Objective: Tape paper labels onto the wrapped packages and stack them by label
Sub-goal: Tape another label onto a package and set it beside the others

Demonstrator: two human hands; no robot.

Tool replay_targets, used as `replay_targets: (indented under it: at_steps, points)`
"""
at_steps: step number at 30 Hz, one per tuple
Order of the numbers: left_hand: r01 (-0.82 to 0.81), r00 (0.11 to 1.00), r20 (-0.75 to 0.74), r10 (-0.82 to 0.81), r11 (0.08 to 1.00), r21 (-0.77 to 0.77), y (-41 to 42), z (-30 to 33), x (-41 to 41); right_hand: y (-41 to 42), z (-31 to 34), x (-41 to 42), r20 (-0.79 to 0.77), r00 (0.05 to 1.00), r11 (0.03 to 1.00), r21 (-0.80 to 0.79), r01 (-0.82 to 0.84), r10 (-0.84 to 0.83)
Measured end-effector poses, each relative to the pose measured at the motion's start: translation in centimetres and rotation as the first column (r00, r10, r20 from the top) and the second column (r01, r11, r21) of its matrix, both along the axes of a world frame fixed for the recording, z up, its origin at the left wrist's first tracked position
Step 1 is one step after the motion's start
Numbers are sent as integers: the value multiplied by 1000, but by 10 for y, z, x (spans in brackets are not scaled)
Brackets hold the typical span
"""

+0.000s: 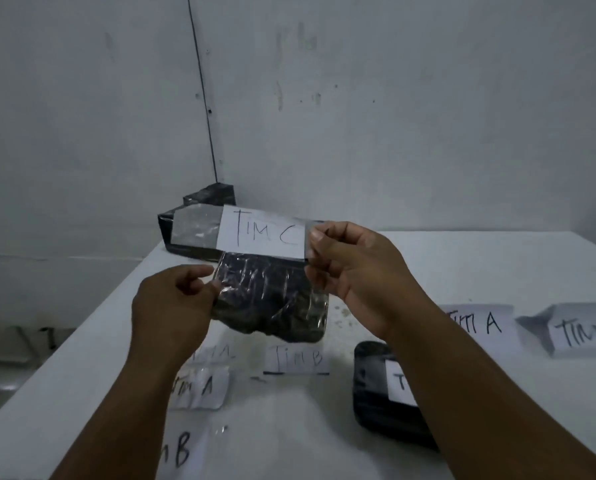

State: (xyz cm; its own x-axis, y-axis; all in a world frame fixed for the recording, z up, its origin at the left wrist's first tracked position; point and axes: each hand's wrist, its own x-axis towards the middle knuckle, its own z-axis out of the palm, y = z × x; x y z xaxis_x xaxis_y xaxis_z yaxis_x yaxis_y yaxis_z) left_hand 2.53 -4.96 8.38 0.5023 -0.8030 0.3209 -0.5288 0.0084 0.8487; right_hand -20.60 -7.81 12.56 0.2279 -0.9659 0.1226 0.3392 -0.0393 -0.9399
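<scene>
My right hand (355, 271) pinches the right end of a paper label reading "TIM C" (263, 233), held up in the air with clear tape sticking out at its left side. Below it a black package wrapped in shiny film (272, 303) lies on the white table (462, 258). My left hand (175, 299) grips the package's left edge with curled fingers. A second black package (376, 403) with a white label lies at the lower right, partly hidden by my right forearm.
Loose labels lie on the table: "TIM B" (298, 358) in the middle, "TIM A" (199, 386) and another "B" label (178, 452) at the lower left, "TIM A" (483, 323) and "TIM B" (583, 334) at the right. More black packages (172, 230) sit at the back by the wall.
</scene>
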Motion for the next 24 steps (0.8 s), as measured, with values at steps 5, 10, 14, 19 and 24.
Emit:
replay_targets:
  at_steps: [5, 10, 14, 19, 24]
  points:
    - [-16, 999, 40, 14, 998, 55, 58, -24, 15, 36, -28, 6, -38, 998, 998, 45, -48, 50]
    - [0, 1000, 17, -2, 993, 117, 98, -53, 20, 60, -52, 10, -44, 997, 993, 102, -51, 56]
    - [18, 1000, 7, -20, 988, 152, 108, -69, 14, 71, -64, 9, -60, 998, 988, 152, -24, 33]
    - [46, 998, 28, -51, 984, 171, 112, -76, 12, 78, -76, 11, -92, 996, 982, 191, 8, 9]
    - [84, 994, 51, -95, 978, 191, 110, -77, 8, 81, -84, 10, -122, 992, 986, 165, 4, 16]
